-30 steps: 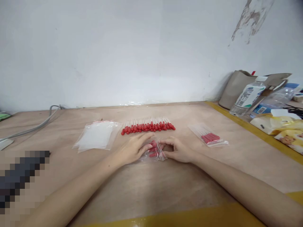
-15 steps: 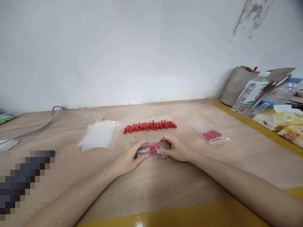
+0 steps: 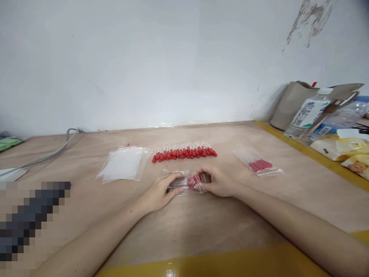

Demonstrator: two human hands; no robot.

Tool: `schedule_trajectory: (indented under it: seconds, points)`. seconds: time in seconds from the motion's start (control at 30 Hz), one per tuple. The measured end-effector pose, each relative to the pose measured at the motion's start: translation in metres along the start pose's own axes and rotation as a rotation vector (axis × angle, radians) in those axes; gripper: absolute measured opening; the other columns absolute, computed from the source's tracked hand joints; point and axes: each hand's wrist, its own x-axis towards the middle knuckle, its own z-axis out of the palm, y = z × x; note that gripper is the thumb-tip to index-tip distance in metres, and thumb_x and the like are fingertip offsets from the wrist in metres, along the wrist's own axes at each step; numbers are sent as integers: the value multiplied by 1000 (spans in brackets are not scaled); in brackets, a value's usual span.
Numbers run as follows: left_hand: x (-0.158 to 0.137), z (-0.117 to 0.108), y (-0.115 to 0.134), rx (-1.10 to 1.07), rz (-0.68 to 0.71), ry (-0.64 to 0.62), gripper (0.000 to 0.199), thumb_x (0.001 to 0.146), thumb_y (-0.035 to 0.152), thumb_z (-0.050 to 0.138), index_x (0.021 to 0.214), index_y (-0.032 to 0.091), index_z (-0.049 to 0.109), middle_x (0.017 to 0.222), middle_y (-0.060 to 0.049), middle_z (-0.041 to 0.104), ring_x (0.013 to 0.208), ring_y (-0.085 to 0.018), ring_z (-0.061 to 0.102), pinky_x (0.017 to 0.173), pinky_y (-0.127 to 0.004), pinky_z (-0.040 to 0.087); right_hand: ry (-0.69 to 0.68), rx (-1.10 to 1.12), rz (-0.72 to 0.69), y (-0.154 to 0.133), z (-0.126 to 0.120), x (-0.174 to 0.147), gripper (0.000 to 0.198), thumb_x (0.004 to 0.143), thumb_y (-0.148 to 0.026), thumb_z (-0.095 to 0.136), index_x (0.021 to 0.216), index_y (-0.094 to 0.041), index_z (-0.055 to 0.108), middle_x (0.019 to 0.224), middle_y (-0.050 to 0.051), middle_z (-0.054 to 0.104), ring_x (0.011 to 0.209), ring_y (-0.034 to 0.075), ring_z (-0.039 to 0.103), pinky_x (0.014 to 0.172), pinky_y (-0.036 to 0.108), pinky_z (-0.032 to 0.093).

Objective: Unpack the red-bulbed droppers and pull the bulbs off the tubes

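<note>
Low over the table's middle, a clear zip bag (image 3: 179, 184) lies sideways between my hands, with several red-tipped sticks (image 3: 192, 181) in it, tips to the right. My left hand (image 3: 165, 193) curves around the bag's left part, thumb below and fingers above. The thumb and forefinger of my right hand (image 3: 218, 182) pinch the bag's right end, by its mouth, close to the red tips. Just beyond, a row of loose red-tipped sticks (image 3: 184, 153) lies with tips toward me. Flat bags (image 3: 122, 163) are stacked left; a filled bag (image 3: 261, 165) lies right.
A grey cable (image 3: 54, 154) runs over the table's left side. On the right, past yellow tape (image 3: 291, 145), stand a water bottle (image 3: 308, 113) and a beige bin-like container (image 3: 284, 105) near a yellow tissue pack (image 3: 331, 148). The white wall (image 3: 161, 69) bounds the back.
The red tips sit slightly farther right from my left hand, closer to my right fingers. Both hands keep their hold on the bag; the view has shifted a little.
</note>
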Motion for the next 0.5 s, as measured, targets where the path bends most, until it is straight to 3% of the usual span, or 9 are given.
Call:
schedule_trajectory:
  seconds: [0.1, 0.2, 0.5]
  points:
    - [0, 0, 0, 10, -8, -4, 35, 84, 34, 49, 117, 22, 48, 115, -5, 58, 104, -18, 55, 88, -34, 44, -18, 57, 60, 2, -2, -2, 23, 70, -25, 63, 89, -16, 54, 80, 1, 61, 68, 12, 53, 60, 25, 42]
    - [0, 0, -1, 16, -16, -8, 35, 85, 35, 49, 117, 23, 48, 116, -5, 58, 103, -19, 55, 87, -35, 45, -15, 62, 35, 2, -6, -4, 20, 73, -22, 61, 91, -16, 54, 83, 2, 61, 72, 12, 54, 64, 26, 44]
    - [0, 0, -1, 39, -1, 7, 34, 84, 35, 49, 115, 22, 50, 115, -6, 58, 103, -19, 55, 86, -35, 46, -19, 264, 120, 12, -18, -6, 29, 72, -34, 64, 91, -16, 53, 78, 1, 60, 68, 11, 56, 64, 27, 47]
